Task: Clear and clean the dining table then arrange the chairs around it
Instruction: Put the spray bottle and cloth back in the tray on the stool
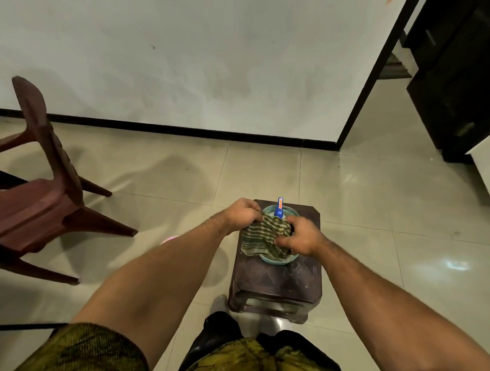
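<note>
Spillage is the risk: wringing the cloth (pixel 265 237) hard over the bowl (pixel 277 258) could tip it off the small stool (pixel 276 280). The left hand (pixel 244 213) pinches the cloth's 10 o'clock corner; the right hand (pixel 299 238) grips its 3 o'clock edge. Cloth is striped, knitted, limp; bowl round, teal plastic; a blue bottle (pixel 279 207) stands at 12. The table is out of view; a brown chair (pixel 40 197) sits at 9 o'clock.

I stood on a pale tiled floor (pixel 266 169) that caught glare at four o'clock. A white wall (pixel 187 58) with a black skirting board (pixel 184 132) ran across twelve o'clock. A dark cabinet (pixel 461 82) stood at two o'clock.
</note>
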